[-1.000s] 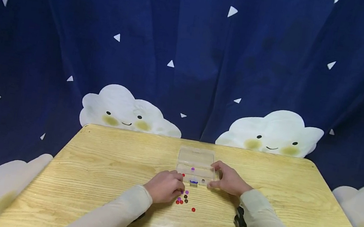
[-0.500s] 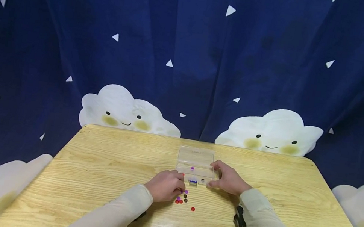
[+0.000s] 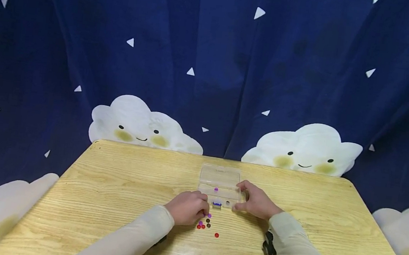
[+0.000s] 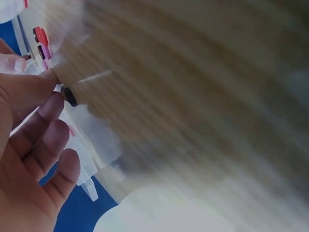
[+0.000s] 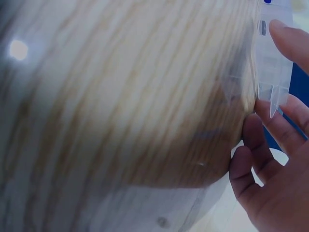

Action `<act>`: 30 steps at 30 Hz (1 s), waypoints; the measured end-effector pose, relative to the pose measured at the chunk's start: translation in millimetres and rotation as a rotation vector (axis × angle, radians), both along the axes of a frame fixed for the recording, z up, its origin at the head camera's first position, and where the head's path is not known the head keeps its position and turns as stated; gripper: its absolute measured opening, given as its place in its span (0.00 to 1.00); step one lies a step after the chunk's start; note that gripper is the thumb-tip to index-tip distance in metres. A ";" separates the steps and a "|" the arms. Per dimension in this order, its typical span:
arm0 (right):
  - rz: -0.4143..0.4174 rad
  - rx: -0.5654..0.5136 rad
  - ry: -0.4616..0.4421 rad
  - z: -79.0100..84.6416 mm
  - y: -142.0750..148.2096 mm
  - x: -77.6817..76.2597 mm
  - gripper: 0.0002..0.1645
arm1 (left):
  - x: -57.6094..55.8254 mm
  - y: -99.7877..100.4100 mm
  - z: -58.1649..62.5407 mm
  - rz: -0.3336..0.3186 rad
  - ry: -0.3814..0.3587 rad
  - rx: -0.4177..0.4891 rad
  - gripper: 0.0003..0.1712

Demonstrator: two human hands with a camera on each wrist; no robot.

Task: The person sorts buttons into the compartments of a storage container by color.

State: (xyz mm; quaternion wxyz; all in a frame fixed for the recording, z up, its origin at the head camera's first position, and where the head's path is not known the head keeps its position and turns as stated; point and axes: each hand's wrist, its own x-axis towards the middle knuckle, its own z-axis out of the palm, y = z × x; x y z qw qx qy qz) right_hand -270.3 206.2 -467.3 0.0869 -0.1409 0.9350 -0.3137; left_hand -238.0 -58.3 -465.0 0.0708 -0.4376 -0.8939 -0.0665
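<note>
In the left wrist view, thumb and forefinger of my left hand (image 4: 34,130) pinch a small black disc (image 4: 71,96) at their tips. In the head view the left hand (image 3: 187,208) is at the front left corner of a clear plastic box (image 3: 220,176), just behind several loose discs. My right hand (image 3: 257,200) grips the box's right end, thumb at the front and fingers behind. The box stands with its lid up. Inside lie a purple disc (image 3: 216,189) and a dark disc (image 3: 227,203); a blue-marked latch (image 3: 216,205) is at its front.
In front of the box, on the wooden table (image 3: 125,177), lie black discs (image 3: 208,226), red discs (image 3: 203,227) and purple discs (image 3: 200,223). One red disc (image 3: 216,235) sits apart, nearer me. A dark blue curtain (image 3: 220,61) hangs behind the table.
My left hand has shifted slightly right, now covering the red disc at the box's left and a purple disc on the table. The right hand keeps its hold on the box.
</note>
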 end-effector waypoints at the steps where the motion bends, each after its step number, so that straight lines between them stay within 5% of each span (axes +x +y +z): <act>1: 0.000 0.002 0.001 0.0 -0.1 0.1 0.39 | -0.1 0.5 0.1 0.003 -0.002 -0.005 0.06; 30: -0.002 -0.002 -0.007 4.6 -1.5 2.3 0.39 | -0.9 -2.8 1.2 0.032 -0.070 0.023 0.06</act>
